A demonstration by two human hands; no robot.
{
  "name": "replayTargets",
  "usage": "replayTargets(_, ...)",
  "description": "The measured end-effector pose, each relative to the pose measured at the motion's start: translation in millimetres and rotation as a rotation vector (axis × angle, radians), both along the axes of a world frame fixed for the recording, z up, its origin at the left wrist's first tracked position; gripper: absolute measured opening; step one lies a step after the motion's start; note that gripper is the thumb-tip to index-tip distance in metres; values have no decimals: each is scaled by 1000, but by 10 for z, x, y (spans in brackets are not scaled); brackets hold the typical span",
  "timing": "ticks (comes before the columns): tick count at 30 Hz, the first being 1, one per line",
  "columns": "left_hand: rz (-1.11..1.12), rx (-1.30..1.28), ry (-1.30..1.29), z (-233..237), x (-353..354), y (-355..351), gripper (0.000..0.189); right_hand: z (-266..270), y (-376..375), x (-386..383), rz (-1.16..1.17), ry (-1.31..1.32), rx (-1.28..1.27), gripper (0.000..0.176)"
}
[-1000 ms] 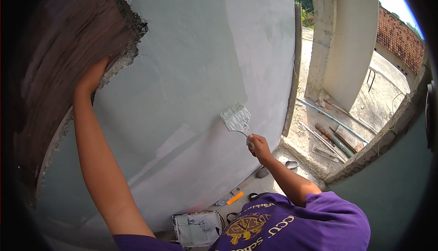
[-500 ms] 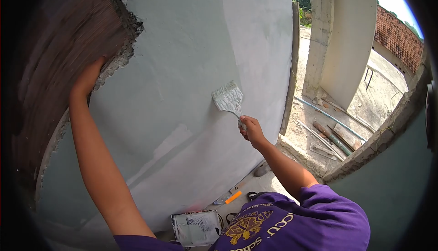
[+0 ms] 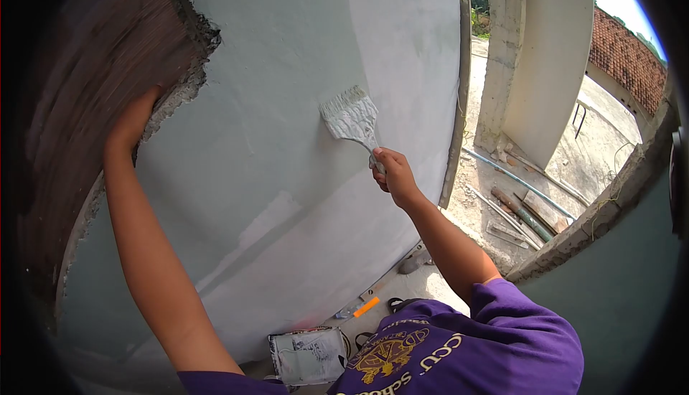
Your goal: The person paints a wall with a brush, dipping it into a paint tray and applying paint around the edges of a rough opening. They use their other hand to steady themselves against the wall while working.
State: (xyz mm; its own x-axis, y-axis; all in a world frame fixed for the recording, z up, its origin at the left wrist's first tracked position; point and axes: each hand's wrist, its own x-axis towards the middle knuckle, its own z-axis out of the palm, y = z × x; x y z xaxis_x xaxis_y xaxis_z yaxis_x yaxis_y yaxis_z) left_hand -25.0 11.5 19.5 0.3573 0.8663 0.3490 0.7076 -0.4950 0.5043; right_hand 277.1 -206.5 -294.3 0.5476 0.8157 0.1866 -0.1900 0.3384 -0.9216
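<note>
My right hand (image 3: 392,174) is closed around the handle of a wide paintbrush (image 3: 352,116), whose head is coated in pale paint. The bristles point up and left and lie against or very close to the wall (image 3: 287,129), which is partly pale green and partly whiter. My left hand (image 3: 136,117) reaches up to the rough broken edge (image 3: 176,97) where the wall meets a dark brown streaked surface (image 3: 100,58). Its fingertips go out of sight there, so their grip is hidden.
Below stands a paint-smeared square container (image 3: 308,355) holding pale paint. An orange-handled tool (image 3: 366,307) lies on the floor by the wall's foot. To the right, beyond an opening, are pipes (image 3: 520,187), wood pieces and a concrete column (image 3: 502,58).
My right hand and the paintbrush have moved up and slightly left along the wall. My left hand stays at the broken edge, with only a slight shift of the view.
</note>
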Motion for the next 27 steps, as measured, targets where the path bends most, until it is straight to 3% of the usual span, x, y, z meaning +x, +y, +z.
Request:
replayTargets(8, 17, -60, 3, 39, 32, -124, 73, -1270, -361, -319, 36, 162, -226, 34)
replayTargets(11, 13, 6, 10, 13, 14, -48, 72, -1162, -429, -447, 36, 125, -167, 35)
replayTargets(16, 30, -30, 19, 30, 34, -104, 70, -123, -253, -446, 116, -33, 27, 39)
replayTargets(19, -8, 14, 22, 4, 5, -13, 69, 157, -15, -508, 117, -98, 29, 40)
replayTargets(24, 11, 26, 55, 38, 18, -65, 68, -170, 56, -660, 107, -57, -25, 40)
replayTargets(27, 12, 18, 35, 14, 8, -40, 68, -678, -66, -713, 148, -13, -133, 38)
